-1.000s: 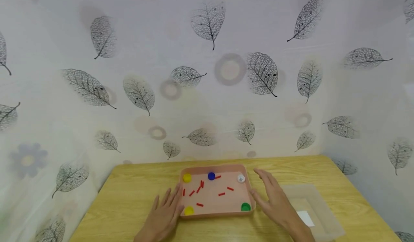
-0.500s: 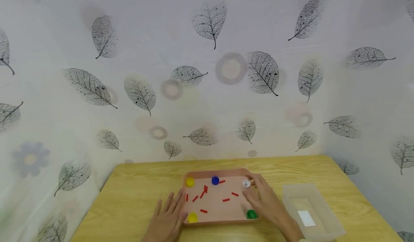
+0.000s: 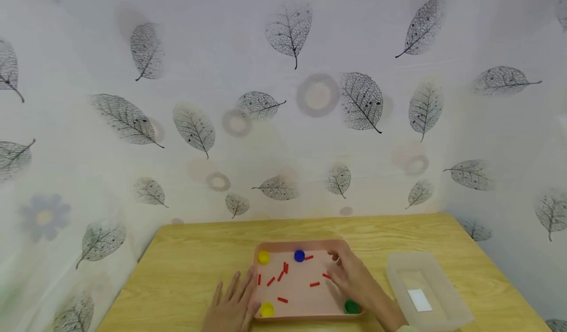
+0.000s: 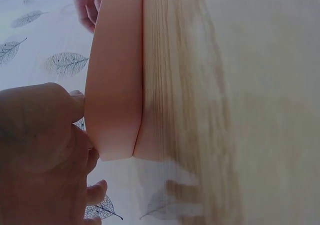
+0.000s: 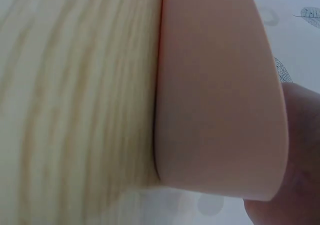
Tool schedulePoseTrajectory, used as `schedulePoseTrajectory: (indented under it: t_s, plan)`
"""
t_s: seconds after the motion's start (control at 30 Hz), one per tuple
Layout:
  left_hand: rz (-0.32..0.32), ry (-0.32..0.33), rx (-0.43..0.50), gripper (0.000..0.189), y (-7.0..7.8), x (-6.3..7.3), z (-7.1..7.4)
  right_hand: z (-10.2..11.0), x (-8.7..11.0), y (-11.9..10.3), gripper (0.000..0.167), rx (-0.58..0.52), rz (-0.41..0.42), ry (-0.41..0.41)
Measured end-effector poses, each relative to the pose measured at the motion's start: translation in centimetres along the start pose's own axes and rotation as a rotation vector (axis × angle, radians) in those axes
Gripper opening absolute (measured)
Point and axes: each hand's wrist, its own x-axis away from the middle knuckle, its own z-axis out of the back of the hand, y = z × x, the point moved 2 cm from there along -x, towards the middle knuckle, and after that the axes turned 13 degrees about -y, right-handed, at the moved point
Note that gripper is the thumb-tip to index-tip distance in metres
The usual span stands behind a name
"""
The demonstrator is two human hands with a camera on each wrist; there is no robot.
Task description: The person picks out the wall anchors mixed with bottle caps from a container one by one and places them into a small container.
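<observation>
A shallow pink tray [image 3: 305, 317] lies on the table near me. My left hand [image 3: 230, 305] rests flat at its left side with fingers spread, the thumb at the rim. My right hand [image 3: 352, 275] is over the tray's right part, fingers bent inward. A small round white piece, seen there earlier, is now hidden; I cannot tell whether the fingers hold it. In the tray lie a yellow round piece [image 3: 263, 257] at back left, another yellow one [image 3: 267, 309] at front left, a blue one [image 3: 299, 255] and a green one [image 3: 352, 307]. Several short red sticks [image 3: 282, 300] lie scattered between them.
To the right stands a translucent plastic box [image 3: 436, 307] with a white label [image 3: 419, 300] in it. The wooden table [image 3: 190, 253] ends at the back against a leaf-patterned wall covering [image 3: 283, 140].
The tray has slid toward me and slightly right, with my left hand moving along. My right hand has come from outside the right rim to over the white piece, its fingers bending in.
</observation>
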Motion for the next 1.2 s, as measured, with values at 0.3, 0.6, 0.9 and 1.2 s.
schedulePoseTrajectory:
  t_s: [0.3,0.6,0.9,1.2]
  plan:
    - [0.013,-0.039,0.038,0.072,0.3,0.5,-0.6,-0.5,0.5,-0.2,0.031,0.089,-0.041,-0.106]
    - [-0.075,0.005,0.084,0.066,-0.8,-0.9,0.7,-0.5,0.5,-0.5,0.018,0.166,-0.081,-0.18]
    - [-0.123,-0.036,0.192,0.065,-1.2,-2.1,1.7,-0.5,0.7,-0.7,0.013,0.229,-0.062,-0.225]
    - [-0.068,-0.101,0.284,0.068,-1.6,-2.7,1.8,-0.8,0.5,-0.7,0.012,0.236,-0.094,-0.261]
